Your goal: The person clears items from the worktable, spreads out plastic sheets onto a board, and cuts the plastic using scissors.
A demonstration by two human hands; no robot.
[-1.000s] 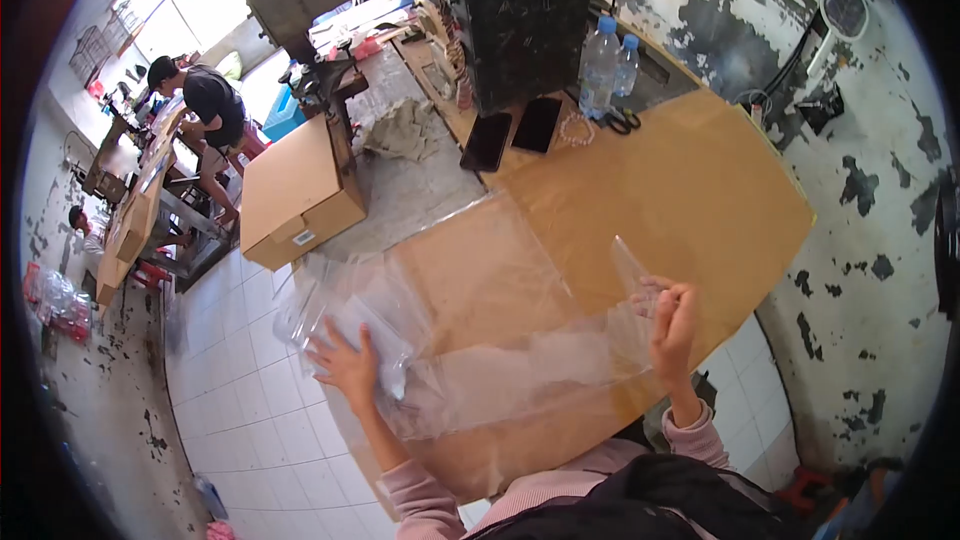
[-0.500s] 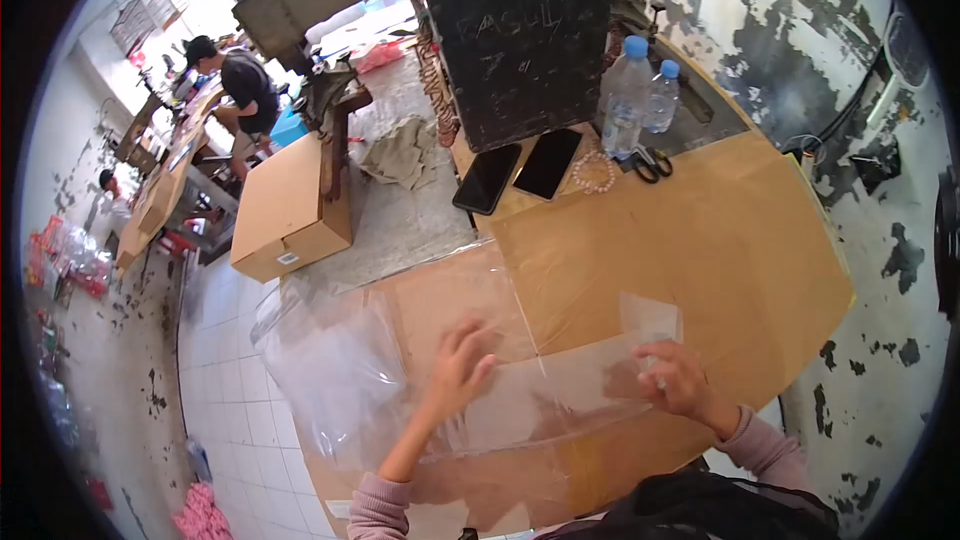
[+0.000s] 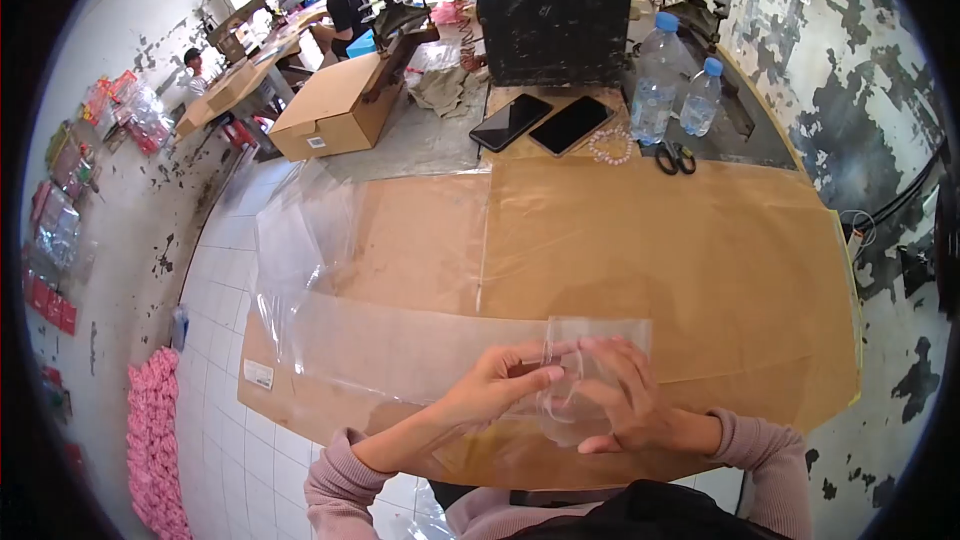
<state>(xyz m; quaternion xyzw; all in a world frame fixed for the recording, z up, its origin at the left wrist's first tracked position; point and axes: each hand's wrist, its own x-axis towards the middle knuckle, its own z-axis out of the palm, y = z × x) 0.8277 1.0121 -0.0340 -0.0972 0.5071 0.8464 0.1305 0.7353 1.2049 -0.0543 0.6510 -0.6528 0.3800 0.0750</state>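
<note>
My left hand [image 3: 500,380] is closed, its thumb and fingers pinching the edge of a clear plastic sheet [image 3: 600,328] near the front of the table. My right hand [image 3: 630,402] lies against the same plastic with its fingers stretched and the thumb apart; part of the plastic covers or overlaps its fingertips. From the hands, a long strip of clear plastic [image 3: 400,340] runs leftward over the brown tabletop [image 3: 680,250]. At the table's left side lies a heap of clear plastic film [image 3: 295,240], creased and shiny.
Two phones [image 3: 511,122] lie at the back, beside a bead bracelet [image 3: 611,146], black-handled scissors [image 3: 675,158] and two water bottles [image 3: 654,80]. A dark board [image 3: 550,20] stands behind them. A cardboard box [image 3: 330,110] sits back left. Another person [image 3: 348,10] works farther off.
My hands were apart over the plastic strip. They have come together at its right end, the left hand moving right and now pinching the plastic. The view has also shifted.
</note>
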